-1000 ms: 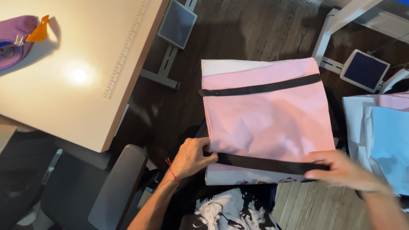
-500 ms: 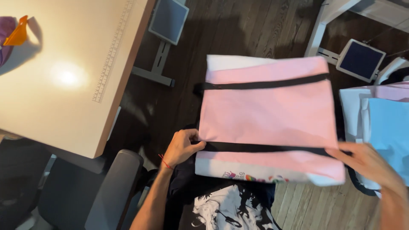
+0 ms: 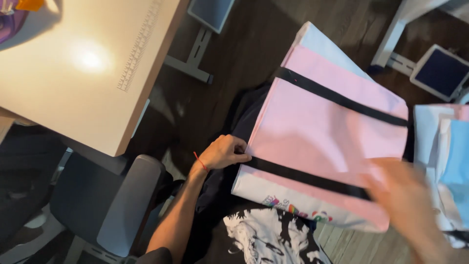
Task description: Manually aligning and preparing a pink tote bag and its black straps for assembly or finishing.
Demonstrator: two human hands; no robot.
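A flat pink fabric bag (image 3: 322, 137) with two black straps across it lies tilted over my lap. My left hand (image 3: 223, 152), with a red thread at the wrist, pinches the bag's left edge where the lower black strap (image 3: 303, 178) starts. My right hand (image 3: 408, 195) is blurred with motion over the bag's lower right corner; whether it grips the fabric I cannot tell. A white panel with small coloured printing runs along the bag's bottom edge (image 3: 293, 208). Below it shows my black shirt with a white print (image 3: 264, 239).
A pale table (image 3: 83, 73) with a printed ruler along its edge stands at the left, a grey chair (image 3: 122, 205) beneath its corner. Light blue and white bags (image 3: 447, 161) lie at the right. White furniture legs (image 3: 391, 39) and dark square feet stand on the dark wood floor.
The pink bag has swung from lying square to tilted, its top going left. My view moved closer. My right hand slid along the lower strap and is now blurred.
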